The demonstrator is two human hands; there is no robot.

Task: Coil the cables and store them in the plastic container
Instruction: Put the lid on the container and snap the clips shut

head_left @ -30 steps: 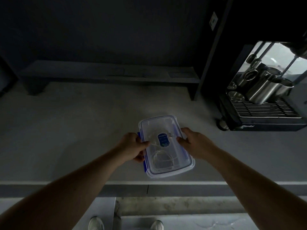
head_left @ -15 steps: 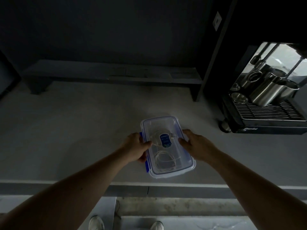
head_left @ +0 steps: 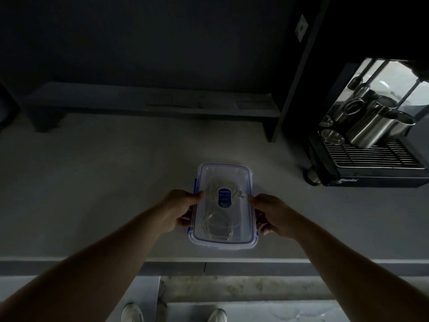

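The plastic container (head_left: 224, 246) stood on the grey worktop (head_left: 104, 187), near its front edge and roughly central in the view. Its clear lid (head_left: 225, 173) was on, with blue clips (head_left: 194, 185) visible along the long sides and a blue label (head_left: 224, 197) at the lid's centre. 2 white cables (head_left: 217, 227) lay coiled inside, seen through the lid: 1 coil toward the near end, the other under the label toward the far end.

The left hand (head_left: 177, 211) gripped the container's left long side, thumb lying on the lid edge and fingers curled down the wall. The right hand (head_left: 272, 214) gripped the right long side in the same manner, thumb tip at the lid edge and fingers curled below it. Whether the side clips were latched could not be determined.

An espresso machine (head_left: 376, 173) stood at the right of the worktop, well apart from the container, with steel jugs (head_left: 371, 129) on its drip grille. A low dark shelf (head_left: 151, 102) ran along the back. 2 pale shoes (head_left: 131, 313) showed on the floor below.
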